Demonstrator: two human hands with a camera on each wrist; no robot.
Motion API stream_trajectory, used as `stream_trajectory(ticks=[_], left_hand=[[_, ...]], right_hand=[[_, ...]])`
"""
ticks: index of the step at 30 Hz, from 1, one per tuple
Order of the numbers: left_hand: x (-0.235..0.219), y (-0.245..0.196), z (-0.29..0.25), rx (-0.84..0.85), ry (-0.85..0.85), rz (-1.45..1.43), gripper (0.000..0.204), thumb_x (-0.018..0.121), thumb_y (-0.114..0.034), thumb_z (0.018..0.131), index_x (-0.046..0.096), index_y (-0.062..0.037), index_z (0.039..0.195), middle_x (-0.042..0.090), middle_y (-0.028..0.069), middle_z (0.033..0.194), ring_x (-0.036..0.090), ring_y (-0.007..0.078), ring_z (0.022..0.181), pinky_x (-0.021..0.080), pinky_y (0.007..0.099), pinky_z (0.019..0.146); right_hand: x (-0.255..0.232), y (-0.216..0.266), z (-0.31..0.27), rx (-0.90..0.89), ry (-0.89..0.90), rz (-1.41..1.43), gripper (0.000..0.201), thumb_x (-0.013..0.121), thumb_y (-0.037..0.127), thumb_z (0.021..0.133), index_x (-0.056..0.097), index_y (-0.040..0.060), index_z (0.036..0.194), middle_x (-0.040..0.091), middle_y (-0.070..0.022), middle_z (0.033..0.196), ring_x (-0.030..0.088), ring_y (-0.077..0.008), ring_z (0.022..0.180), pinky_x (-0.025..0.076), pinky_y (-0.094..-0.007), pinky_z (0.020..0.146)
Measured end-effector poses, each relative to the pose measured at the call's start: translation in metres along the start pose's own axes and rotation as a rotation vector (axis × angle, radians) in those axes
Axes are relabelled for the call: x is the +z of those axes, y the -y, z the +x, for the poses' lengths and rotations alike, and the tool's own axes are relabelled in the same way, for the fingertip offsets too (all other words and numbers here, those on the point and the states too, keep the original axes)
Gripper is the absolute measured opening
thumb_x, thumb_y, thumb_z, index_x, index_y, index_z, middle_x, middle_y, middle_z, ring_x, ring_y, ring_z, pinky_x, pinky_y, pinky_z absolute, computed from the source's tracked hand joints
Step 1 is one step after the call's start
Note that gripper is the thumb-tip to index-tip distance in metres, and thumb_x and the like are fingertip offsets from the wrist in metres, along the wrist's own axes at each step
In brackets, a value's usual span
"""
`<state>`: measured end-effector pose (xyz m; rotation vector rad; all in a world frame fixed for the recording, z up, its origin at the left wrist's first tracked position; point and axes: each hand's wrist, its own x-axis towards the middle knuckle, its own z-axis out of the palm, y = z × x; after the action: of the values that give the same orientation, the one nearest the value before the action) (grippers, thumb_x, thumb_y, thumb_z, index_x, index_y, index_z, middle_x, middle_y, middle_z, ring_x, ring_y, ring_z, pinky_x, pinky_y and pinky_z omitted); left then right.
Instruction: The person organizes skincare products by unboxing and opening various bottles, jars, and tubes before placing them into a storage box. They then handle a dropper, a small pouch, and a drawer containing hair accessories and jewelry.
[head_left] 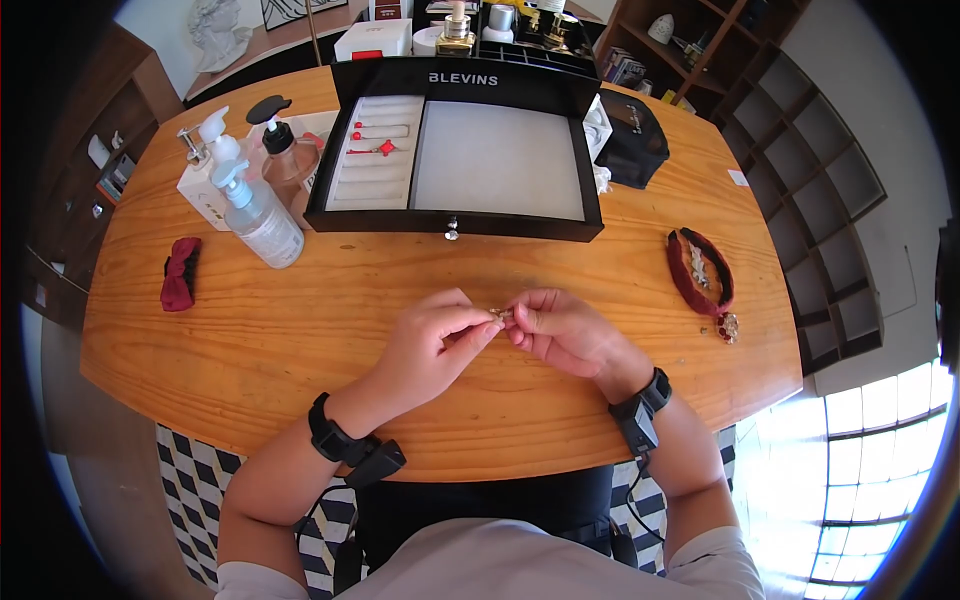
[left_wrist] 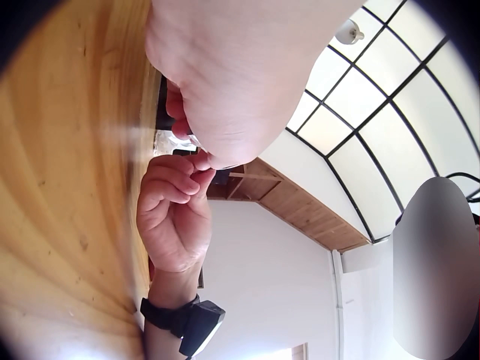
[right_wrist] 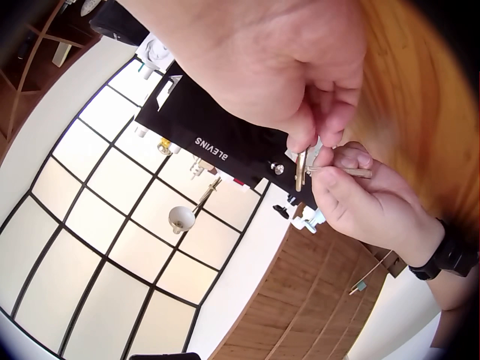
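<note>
Over the table's near middle, my left hand [head_left: 430,345] and right hand [head_left: 560,335] meet fingertip to fingertip at small gold-coloured pieces [head_left: 500,313]. In the right wrist view, the right thumb and fingers pinch a thin upright gold-coloured piece [right_wrist: 301,172]. Beside it, the left thumb and fingers pinch a flat gold-coloured bar [right_wrist: 356,172]; I cannot tell whether the two are joined. Fingers mostly hide them in the left wrist view. Beyond the hands is a black jewellery box [head_left: 460,82] with its drawer [head_left: 500,160] pulled out.
Red jewellery [head_left: 386,149] lies on the drawer's ring rolls. Pump bottles [head_left: 270,230] and a dark red bow [head_left: 180,274] are on the left. To the right lie a dark red headband [head_left: 722,262], a beaded ornament [head_left: 728,328] and a black pouch [head_left: 635,140].
</note>
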<state>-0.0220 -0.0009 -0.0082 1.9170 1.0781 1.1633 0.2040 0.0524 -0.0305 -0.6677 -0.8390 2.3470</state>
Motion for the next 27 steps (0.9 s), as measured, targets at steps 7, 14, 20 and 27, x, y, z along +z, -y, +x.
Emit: stream_trajectory(ticks=[7, 14, 20, 27], left_hand=[[0.0005, 0.0001, 0.0001, -0.013, -0.030, -0.065, 0.008, 0.070, -0.006, 0.093, 0.074, 0.0009, 0.095, 0.060, 0.0061, 0.079, 0.054, 0.0122, 0.065, 0.043, 0.0254, 0.059], [0.0004, 0.0033, -0.0008, -0.107, -0.054, -0.148, 0.009, 0.069, -0.006, 0.095, 0.072, 0.0029, 0.096, 0.061, 0.0035, 0.080, 0.053, 0.0077, 0.067, 0.042, 0.0233, 0.059], [0.0012, 0.0026, -0.0010, -0.173, -0.069, -0.236, 0.013, 0.070, -0.009, 0.095, 0.070, 0.0034, 0.092, 0.063, 0.0039, 0.077, 0.058, 0.0072, 0.063, 0.045, 0.0221, 0.056], [0.0002, -0.0011, -0.0011, -0.274, -0.055, -0.346, 0.016, 0.071, -0.011, 0.095, 0.066, 0.0022, 0.088, 0.066, 0.0032, 0.071, 0.064, 0.0069, 0.063, 0.048, 0.0211, 0.055]], right_hand=[[-0.0026, 0.0031, 0.0015, -0.166, -0.039, 0.049, 0.015, 0.065, 0.017, 0.100, 0.066, 0.0028, 0.106, 0.068, -0.0040, 0.099, 0.061, -0.0128, 0.087, 0.051, -0.0256, 0.082], [0.0013, 0.0027, 0.0024, -0.180, -0.073, 0.020, 0.017, 0.063, 0.017, 0.101, 0.067, 0.0024, 0.108, 0.067, -0.0031, 0.101, 0.061, -0.0121, 0.089, 0.051, -0.0262, 0.083], [0.0027, 0.0019, 0.0030, -0.190, -0.082, 0.000, 0.018, 0.063, 0.018, 0.101, 0.067, 0.0022, 0.109, 0.067, -0.0027, 0.101, 0.061, -0.0119, 0.089, 0.050, -0.0263, 0.083], [0.0043, 0.0008, 0.0038, -0.191, -0.104, -0.024, 0.017, 0.063, 0.020, 0.101, 0.065, 0.0040, 0.107, 0.066, -0.0025, 0.098, 0.060, -0.0127, 0.087, 0.050, -0.0263, 0.081]])
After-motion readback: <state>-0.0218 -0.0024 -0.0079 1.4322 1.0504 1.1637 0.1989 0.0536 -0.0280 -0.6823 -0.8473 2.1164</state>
